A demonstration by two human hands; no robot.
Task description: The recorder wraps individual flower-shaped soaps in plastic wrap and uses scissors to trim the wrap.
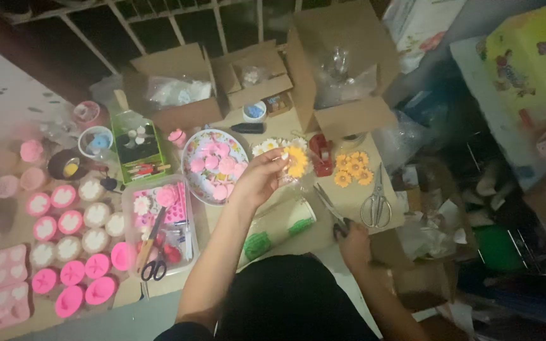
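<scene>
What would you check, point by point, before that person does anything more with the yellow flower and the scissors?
1. Left hand has a firm hold on the yellow flower: ok, fingers pinch it above the table.
2. Right hand grips the scissors: ok, it is on the handles, blades pointing up toward the flower.
3. Blades clear of the left fingers: cannot tell, the picture is too blurred.
4. Second scissors out of the way: ok, they lie flat to the right.
5. Spare yellow flowers undisturbed: ok, they lie clustered on the table.
6. Plate of pink pieces clear of the hands: ok, beside the left hand, apart.
</scene>
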